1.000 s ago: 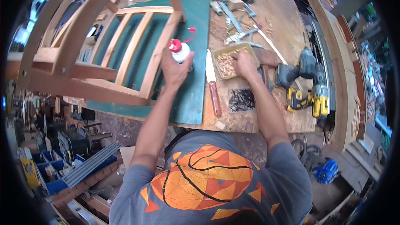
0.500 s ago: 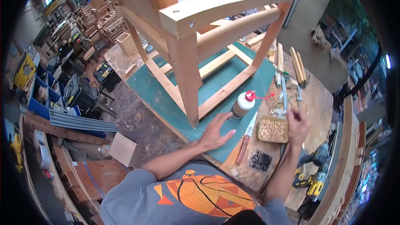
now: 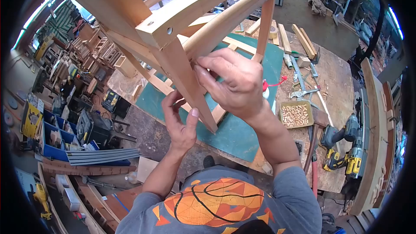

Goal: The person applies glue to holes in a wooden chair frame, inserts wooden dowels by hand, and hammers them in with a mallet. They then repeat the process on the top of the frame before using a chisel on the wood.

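Note:
A wooden chair frame (image 3: 184, 76) stands on a green mat (image 3: 236, 138) on the workbench. My left hand (image 3: 180, 125) is at the lower part of its near leg, thumb and fingers apart on either side of the wood. Higher on the same leg, my right hand (image 3: 234, 80) is closed, its thumb and fingertips pinched against the inner side. Whatever is between those fingertips is too small to make out. Behind my right wrist, the glue bottle's red cap (image 3: 265, 86) shows, with most of the bottle hidden. A square tray of wooden dowels (image 3: 296, 114) lies right of my right forearm.
A hammer (image 3: 315, 136) rests beside the dowel tray. Yellow and black cordless drills (image 3: 346, 162) lie at the bench's right edge. Clamps and wood strips (image 3: 304, 41) are at the back right. A blue organizer bin (image 3: 54, 141) stands at left.
My right hand has moved from beside the dowel tray up to the chair leg. My left hand has moved from the mat to the leg's lower part. The view has shifted.

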Available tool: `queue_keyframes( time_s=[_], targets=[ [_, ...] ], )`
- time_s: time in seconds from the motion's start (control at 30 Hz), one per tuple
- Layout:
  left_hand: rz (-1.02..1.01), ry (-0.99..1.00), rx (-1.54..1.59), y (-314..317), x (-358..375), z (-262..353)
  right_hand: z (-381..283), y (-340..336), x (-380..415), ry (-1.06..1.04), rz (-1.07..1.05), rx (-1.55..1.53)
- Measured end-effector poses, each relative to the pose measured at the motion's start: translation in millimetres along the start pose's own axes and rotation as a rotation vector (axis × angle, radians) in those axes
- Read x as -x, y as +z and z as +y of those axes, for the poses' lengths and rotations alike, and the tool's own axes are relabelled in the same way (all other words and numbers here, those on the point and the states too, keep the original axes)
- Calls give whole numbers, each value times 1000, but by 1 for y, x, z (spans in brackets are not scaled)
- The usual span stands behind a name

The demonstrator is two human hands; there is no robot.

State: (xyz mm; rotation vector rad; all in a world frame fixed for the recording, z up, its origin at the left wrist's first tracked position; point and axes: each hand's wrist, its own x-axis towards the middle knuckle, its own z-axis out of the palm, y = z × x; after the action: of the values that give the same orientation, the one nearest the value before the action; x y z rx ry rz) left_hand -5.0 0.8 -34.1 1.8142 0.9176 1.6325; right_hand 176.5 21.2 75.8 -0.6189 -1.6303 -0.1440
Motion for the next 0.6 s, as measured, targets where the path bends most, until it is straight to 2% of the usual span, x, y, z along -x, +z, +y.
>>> queue_keyframes(
  time_s=[0.17, 0.23, 0.27, 0.33, 0.37, 0.43, 0.6],
  targets=[
    [-149, -149, 173, 7, -11, 7, -1, -4, -5, -80, -122, 134],
    [-188, -188, 207, 9, -12, 9, -5, -10, -13, -76, -279, 224],
    [-182, -192, 199, 11, -13, 11, -9, -15, -21, -76, -281, 224],
    [-169, -207, 197, 12, -12, 11, -15, -24, -33, 4, -536, 303],
    [-164, -188, 215, 13, -12, 11, -8, -22, -34, 3, -545, 301],
    [-155, -164, 237, 12, -12, 8, 11, -17, -35, -100, -334, -49],
    [-232, -154, 283, 8, -9, -4, 17, -14, -30, 5, -328, -181]
  ],
)
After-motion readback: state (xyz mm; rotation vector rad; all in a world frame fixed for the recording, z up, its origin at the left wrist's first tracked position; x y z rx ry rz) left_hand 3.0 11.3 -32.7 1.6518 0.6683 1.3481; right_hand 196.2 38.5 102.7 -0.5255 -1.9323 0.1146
